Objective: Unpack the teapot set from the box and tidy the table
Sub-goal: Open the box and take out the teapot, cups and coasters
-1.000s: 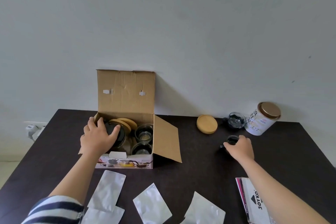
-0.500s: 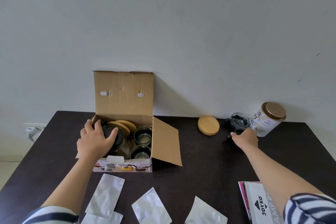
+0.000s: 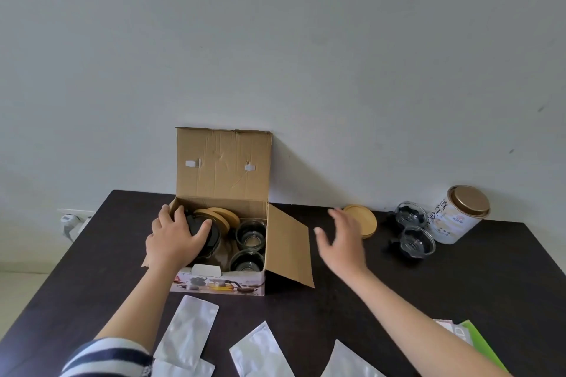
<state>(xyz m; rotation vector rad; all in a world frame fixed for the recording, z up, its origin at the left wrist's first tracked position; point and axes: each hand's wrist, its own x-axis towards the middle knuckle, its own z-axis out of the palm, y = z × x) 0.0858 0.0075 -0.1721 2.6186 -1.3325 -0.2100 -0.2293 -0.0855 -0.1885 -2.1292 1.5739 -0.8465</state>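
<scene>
An open cardboard box [image 3: 223, 168] stands on the dark table [image 3: 352, 294], its lid upright against the wall. Inside are a black-lidded glass teapot [image 3: 213, 234], wooden coasters [image 3: 225, 217] and two glass cups [image 3: 249, 234]. My left hand [image 3: 174, 239] is curled over the teapot's lid in the box. My right hand [image 3: 341, 242] hovers with fingers spread, holding nothing, just right of the box's side flap. Two glass cups with black handles [image 3: 413, 229] sit at the back right, beside a wooden coaster [image 3: 364, 220].
A white tin with a gold lid [image 3: 459, 214] leans at the back right by the wall. Several silver foil pouches [image 3: 186, 333] lie along the near edge. Printed leaflets [image 3: 471, 340] rest at the near right. A wall socket [image 3: 69, 219] is off the table's left.
My right hand set a glass cup down next to the other one by the tin, let go, and has swung back left toward the box. My left hand stays on the teapot.
</scene>
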